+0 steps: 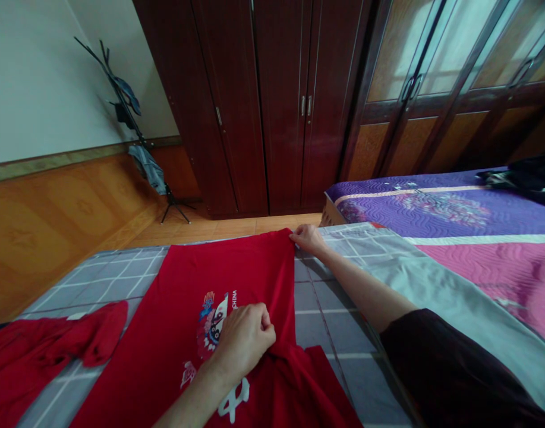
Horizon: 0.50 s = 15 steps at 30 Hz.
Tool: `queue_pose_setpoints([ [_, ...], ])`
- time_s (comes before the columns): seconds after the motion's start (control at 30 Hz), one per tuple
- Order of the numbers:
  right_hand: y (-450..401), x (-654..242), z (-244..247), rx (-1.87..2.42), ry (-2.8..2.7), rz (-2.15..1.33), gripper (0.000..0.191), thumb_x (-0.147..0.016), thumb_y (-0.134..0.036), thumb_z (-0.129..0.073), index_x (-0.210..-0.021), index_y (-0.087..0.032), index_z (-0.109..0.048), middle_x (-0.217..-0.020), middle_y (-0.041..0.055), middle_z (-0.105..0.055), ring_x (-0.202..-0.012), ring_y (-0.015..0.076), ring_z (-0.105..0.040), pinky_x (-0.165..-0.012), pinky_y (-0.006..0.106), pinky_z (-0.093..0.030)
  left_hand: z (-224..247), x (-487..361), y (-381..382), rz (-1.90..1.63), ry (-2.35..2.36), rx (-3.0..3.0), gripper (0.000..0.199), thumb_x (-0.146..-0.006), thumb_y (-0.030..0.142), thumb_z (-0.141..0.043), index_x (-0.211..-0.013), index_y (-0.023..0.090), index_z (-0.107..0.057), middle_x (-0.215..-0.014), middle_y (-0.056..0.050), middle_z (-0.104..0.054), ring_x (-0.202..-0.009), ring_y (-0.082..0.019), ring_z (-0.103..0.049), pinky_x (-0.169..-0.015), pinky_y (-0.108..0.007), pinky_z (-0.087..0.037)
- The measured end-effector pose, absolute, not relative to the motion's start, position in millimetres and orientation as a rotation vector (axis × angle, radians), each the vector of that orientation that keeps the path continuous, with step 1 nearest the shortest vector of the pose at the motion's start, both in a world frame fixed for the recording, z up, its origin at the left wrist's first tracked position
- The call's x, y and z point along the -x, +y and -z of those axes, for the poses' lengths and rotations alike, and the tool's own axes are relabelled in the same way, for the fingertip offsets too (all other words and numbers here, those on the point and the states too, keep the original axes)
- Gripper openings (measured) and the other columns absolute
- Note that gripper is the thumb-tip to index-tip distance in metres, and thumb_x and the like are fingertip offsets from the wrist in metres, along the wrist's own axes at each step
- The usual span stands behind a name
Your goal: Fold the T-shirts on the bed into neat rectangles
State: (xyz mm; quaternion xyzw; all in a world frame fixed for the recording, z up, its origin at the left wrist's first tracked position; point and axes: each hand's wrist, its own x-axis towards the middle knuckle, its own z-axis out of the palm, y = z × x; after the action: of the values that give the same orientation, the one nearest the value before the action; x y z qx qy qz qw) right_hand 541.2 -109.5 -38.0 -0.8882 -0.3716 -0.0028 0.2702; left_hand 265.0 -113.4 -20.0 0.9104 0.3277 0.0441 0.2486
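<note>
A red T-shirt (pixel 160 333) with a printed mascot and white lettering is spread over a grey checked bedsheet (pixel 339 333). My right hand (pixel 308 239) pinches the shirt's far right corner near the bed's far edge. Closer to me, my left hand (pixel 248 333) is closed on the shirt fabric beside the print, and folds bunch up just right of it. My left wrist and forearm cover part of the print. The near end of the shirt runs out of view at the bottom.
Another red garment (pixel 53 345) lies crumpled on the left. A purple and pink quilted bedspread (pixel 437 205) covers the right side, with dark clothing (pixel 528 178) on it. Behind stand a dark red wardrobe (pixel 281 148) and a coat rack (pixel 132 116) with hanging items.
</note>
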Motion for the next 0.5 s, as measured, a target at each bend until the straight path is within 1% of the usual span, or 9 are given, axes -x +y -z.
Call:
queue_pose_setpoints([
  [0.07,-110,-542,38,2.401,-1.007,0.018,0.019,-0.076,-0.030,-0.058,-0.078,-0.017,-0.072,-0.075,0.0068,-0.070,-0.076,0.0175,-0.063,-0.064,0.022,-0.041,21,-268,-115,-0.164,0.815,-2.278,0.009,-0.069,0.014,-0.053,-0.061,0.018,-0.053,-0.056,0.003,-0.054,-0.055,-0.011,-0.048,-0.053,-0.022,-0.030],
  [0.17,-110,-546,39,2.416,-1.004,0.038,0.020,-0.077,-0.030,-0.057,-0.078,-0.017,-0.072,-0.076,0.0072,-0.070,-0.079,0.0186,-0.062,-0.067,0.023,-0.042,21,-277,-127,-0.233,0.626,-1.859,0.011,-0.073,0.024,-0.052,-0.064,0.018,-0.048,-0.053,0.005,-0.046,-0.048,-0.009,-0.041,-0.047,-0.020,-0.030],
  [0.27,-111,-548,42,2.435,-1.016,0.060,0.020,-0.077,-0.030,-0.057,-0.077,-0.017,-0.071,-0.077,0.0082,-0.069,-0.084,0.0209,-0.061,-0.069,0.025,-0.042,25,-288,-146,-0.269,0.538,-1.729,0.012,-0.073,0.025,-0.053,-0.065,0.018,-0.049,-0.053,0.005,-0.046,-0.048,-0.008,-0.040,-0.046,-0.019,-0.031],
  [0.33,-111,-549,44,2.444,-1.040,0.077,0.018,-0.076,-0.029,-0.058,-0.076,-0.017,-0.071,-0.080,0.0088,-0.069,-0.089,0.0225,-0.060,-0.072,0.026,-0.042,28,-293,-156,-0.283,0.521,-1.808,0.010,-0.072,0.022,-0.054,-0.064,0.017,-0.051,-0.055,0.004,-0.050,-0.051,-0.009,-0.044,-0.049,-0.019,-0.033],
  [0.4,-111,-549,45,2.452,-1.067,0.093,0.018,-0.077,-0.030,-0.058,-0.075,-0.018,-0.070,-0.082,0.0090,-0.069,-0.094,0.0235,-0.058,-0.075,0.027,-0.041,29,-295,-162,-0.302,0.486,-1.908,0.009,-0.074,0.018,-0.054,-0.065,0.017,-0.053,-0.062,0.002,-0.057,-0.056,-0.010,-0.049,-0.053,-0.019,-0.037],
  [0.5,-113,-547,46,2.465,-1.099,0.116,0.019,-0.079,-0.031,-0.056,-0.075,-0.018,-0.070,-0.084,0.0093,-0.068,-0.096,0.0240,-0.056,-0.076,0.028,-0.040,31,-290,-166,-0.310,0.273,-2.041,0.008,-0.075,0.013,-0.055,-0.070,0.017,-0.060,-0.086,-0.001,-0.068,-0.077,-0.013,-0.060,-0.070,-0.022,-0.043],
])
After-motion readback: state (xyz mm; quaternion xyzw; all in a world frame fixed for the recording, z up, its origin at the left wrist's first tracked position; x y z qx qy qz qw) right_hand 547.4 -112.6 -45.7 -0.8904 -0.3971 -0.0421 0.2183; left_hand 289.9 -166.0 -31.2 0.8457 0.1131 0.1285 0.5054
